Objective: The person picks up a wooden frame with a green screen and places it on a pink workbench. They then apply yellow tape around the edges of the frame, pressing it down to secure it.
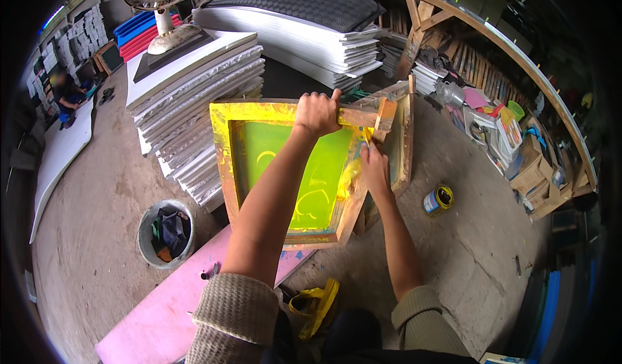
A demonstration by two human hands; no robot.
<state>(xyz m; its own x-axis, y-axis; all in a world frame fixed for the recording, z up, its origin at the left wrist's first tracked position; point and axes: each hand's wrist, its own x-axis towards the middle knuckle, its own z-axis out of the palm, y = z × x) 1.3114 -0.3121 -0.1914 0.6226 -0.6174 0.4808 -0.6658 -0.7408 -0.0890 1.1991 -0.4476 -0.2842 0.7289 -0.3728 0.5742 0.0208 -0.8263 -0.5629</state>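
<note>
A wooden screen printing frame point(223, 163) stands tilted in front of me, its green-yellow mesh point(324, 163) showing curved yellow outlines. Yellow ink covers much of its upper rail and right side. My left hand point(317, 114) is closed over the upper rail, where a short wooden bar point(357, 116) with a crosspiece juts out to the right. Just below that bar, my right hand point(376, 163) has its fingers closed against the yellow-smeared corner. What it holds is small and mostly hidden. Behind leans a second wooden frame point(405, 137).
White sheets are stacked point(194, 98) behind, a fan point(168, 40) on top. A bucket point(144, 242) of dark cloths stands left, beside a pink sheet point(162, 299). An ink-stained tin point(433, 203) stands right. Yellow straplike things point(324, 309) lie near my legs. A person point(68, 95) sits far left.
</note>
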